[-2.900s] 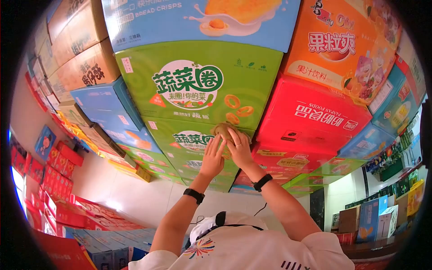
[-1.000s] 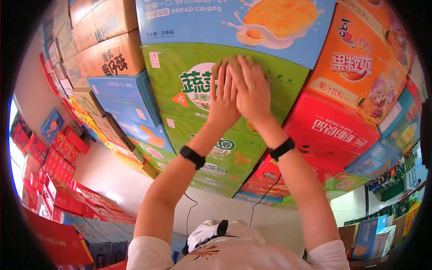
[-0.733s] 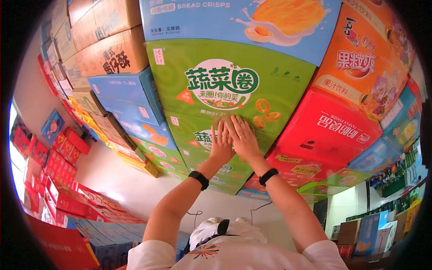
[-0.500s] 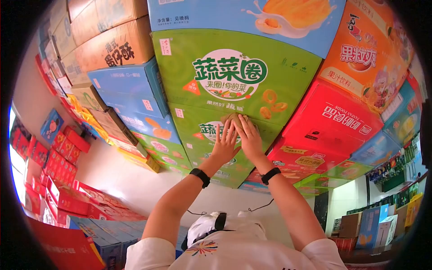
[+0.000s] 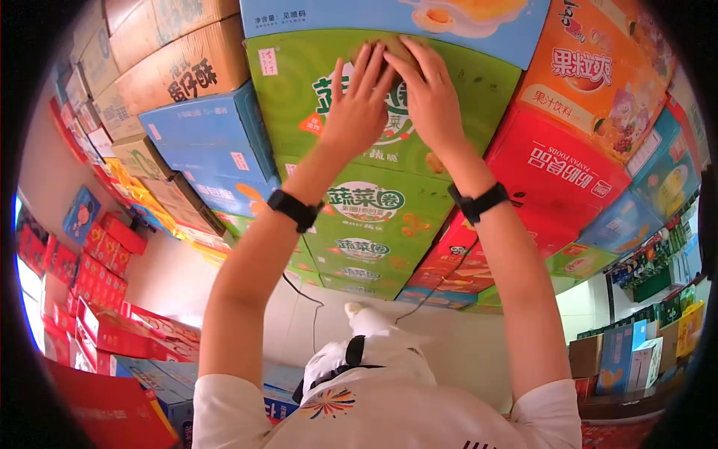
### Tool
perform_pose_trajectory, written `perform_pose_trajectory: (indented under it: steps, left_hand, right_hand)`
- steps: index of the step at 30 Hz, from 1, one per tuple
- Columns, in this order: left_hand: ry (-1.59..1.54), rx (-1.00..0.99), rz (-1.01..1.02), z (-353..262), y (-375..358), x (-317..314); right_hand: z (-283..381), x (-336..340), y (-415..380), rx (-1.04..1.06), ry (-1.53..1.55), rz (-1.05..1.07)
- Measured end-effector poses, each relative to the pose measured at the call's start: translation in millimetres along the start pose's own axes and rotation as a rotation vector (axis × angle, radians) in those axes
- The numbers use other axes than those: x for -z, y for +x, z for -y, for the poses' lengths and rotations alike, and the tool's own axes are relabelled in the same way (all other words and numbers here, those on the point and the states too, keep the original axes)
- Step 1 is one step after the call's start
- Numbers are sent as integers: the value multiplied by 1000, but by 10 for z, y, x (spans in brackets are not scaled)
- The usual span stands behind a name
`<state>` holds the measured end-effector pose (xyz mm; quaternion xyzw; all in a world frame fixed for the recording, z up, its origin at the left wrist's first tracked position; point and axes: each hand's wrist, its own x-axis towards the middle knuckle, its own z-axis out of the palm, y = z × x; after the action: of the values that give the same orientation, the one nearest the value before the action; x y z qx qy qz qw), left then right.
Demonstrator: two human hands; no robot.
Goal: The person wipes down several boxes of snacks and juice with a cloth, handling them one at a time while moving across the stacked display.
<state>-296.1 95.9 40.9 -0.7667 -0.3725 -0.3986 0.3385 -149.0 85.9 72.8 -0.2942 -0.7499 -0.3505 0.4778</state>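
So I've got both hands up on the top green carton (image 5: 284, 105), which sits right under the blue one (image 5: 340, 22). The thing they're on is a brownish, bunched-up cloth (image 5: 393, 48), or at least it looks like cloth, since the fingers cover most of it. It's flat against the front of that carton, high up, close to the seam with the blue carton. What I can see of it runs more side to side than up and down, so roughly along that seam and across the fingers. No obvious front end to it, so I can't say it points anywhere.

Relative to the hands, it's up at the fingertips, peeking out past them and between the two sets, well away from the wrists. Left hand (image 5: 360, 108) is open with the fingers spread and reaching upward, tips at the cloth's left part. Right hand (image 5: 434, 101) is open too, fingers slanting up and inward, tips on the right part. Looks like pressing rather than gripping, and the palms are hidden from me. Red carton (image 5: 565, 176) and orange carton (image 5: 572, 71) are off to the right, brown cartons (image 5: 172, 71) to the left
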Motion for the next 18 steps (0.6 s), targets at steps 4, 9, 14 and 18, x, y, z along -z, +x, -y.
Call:
perform_pose_trajectory:
  steps: [4,9,14,18]
  left_hand:
    - [16,-52,-60,228,203,-88]
    - [-68,-61,-11,172,-23,-257]
    - [-53,-31,-16,3,-384,-470]
    - [-155,41,36,-134,-944,-725]
  right_hand:
    - [-147,-223,216,74,-54,-98]
    - [-149,-307,-131,135,-179,-36]
    - [-17,-354,-529,47,-82,28]
    - [209,-428,-1026,-6,-69,116]
